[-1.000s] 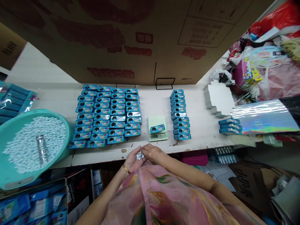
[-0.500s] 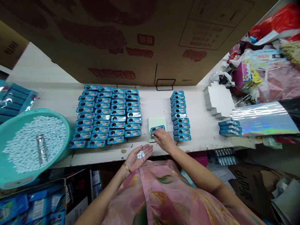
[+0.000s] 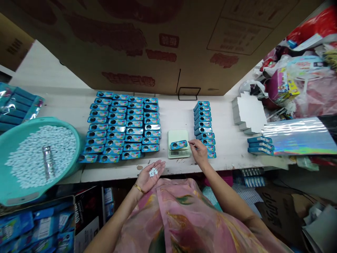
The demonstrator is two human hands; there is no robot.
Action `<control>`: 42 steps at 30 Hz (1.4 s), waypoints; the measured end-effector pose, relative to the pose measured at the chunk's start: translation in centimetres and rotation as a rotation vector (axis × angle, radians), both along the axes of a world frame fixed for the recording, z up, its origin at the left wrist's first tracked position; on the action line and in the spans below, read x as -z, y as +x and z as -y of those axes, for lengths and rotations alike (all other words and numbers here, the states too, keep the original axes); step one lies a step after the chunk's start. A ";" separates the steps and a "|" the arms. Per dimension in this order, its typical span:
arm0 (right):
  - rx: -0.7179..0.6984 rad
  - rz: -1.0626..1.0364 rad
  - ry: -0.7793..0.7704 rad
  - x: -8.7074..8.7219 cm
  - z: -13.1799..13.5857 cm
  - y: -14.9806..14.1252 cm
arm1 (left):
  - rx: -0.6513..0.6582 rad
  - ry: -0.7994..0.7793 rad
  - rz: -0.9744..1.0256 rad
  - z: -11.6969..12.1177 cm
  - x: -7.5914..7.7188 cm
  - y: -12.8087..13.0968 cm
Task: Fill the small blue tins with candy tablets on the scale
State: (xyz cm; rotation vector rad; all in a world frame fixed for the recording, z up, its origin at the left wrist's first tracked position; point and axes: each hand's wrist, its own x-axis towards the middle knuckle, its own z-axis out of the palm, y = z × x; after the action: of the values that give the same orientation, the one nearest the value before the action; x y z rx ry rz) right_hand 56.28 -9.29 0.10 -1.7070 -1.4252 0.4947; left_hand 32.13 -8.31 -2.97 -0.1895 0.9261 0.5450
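My left hand (image 3: 149,175) is palm up near the table's front edge, fingers stretched out, carrying a small heap of white tablets (image 3: 153,172) in the palm. On a pale kitchen scale (image 3: 172,135) lies a small blue tin (image 3: 179,145), slightly tilted. My right hand (image 3: 198,151) is just right of that tin, with thumb and forefinger pinched together close to its right end. Whether the fingertips hold something is too small to tell. To the left, a teal basin (image 3: 75,140) holds many such tablets (image 3: 23,154) and a shiny metal cylinder (image 3: 48,163).
Several columns of blue tins (image 3: 117,129) stand left of the scale, and one column (image 3: 202,119) stands right of it. A large cardboard box (image 3: 147,63) walls off the back. White card stacks (image 3: 251,110), three stacked blue boxes (image 3: 260,145) and bagged clutter (image 3: 308,91) are at right.
My right hand has moved right, off the tin, uncovering it on the scale. My left hand has shifted slightly left with the tablets. The view has turned a little.
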 end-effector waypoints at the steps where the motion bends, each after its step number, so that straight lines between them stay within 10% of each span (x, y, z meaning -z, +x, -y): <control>1: 0.010 -0.006 -0.025 0.2 0.2 0.4 | -0.027 -0.001 -0.024 0.0 0.2 -0.3; 25: -0.401 0.324 -0.333 0.8 -2.5 0.6 | -0.163 -0.066 -0.115 -0.7 0.4 -3.1; 42: -0.388 0.286 -0.302 1.6 -2.3 0.4 | -0.047 -0.036 -0.116 -1.2 -0.5 -1.4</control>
State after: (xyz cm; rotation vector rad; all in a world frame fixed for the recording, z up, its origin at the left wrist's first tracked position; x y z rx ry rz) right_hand 56.64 -6.95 -1.45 -1.7903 -1.9905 0.7282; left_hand 30.73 -7.11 -2.49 -0.2138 1.0471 0.5876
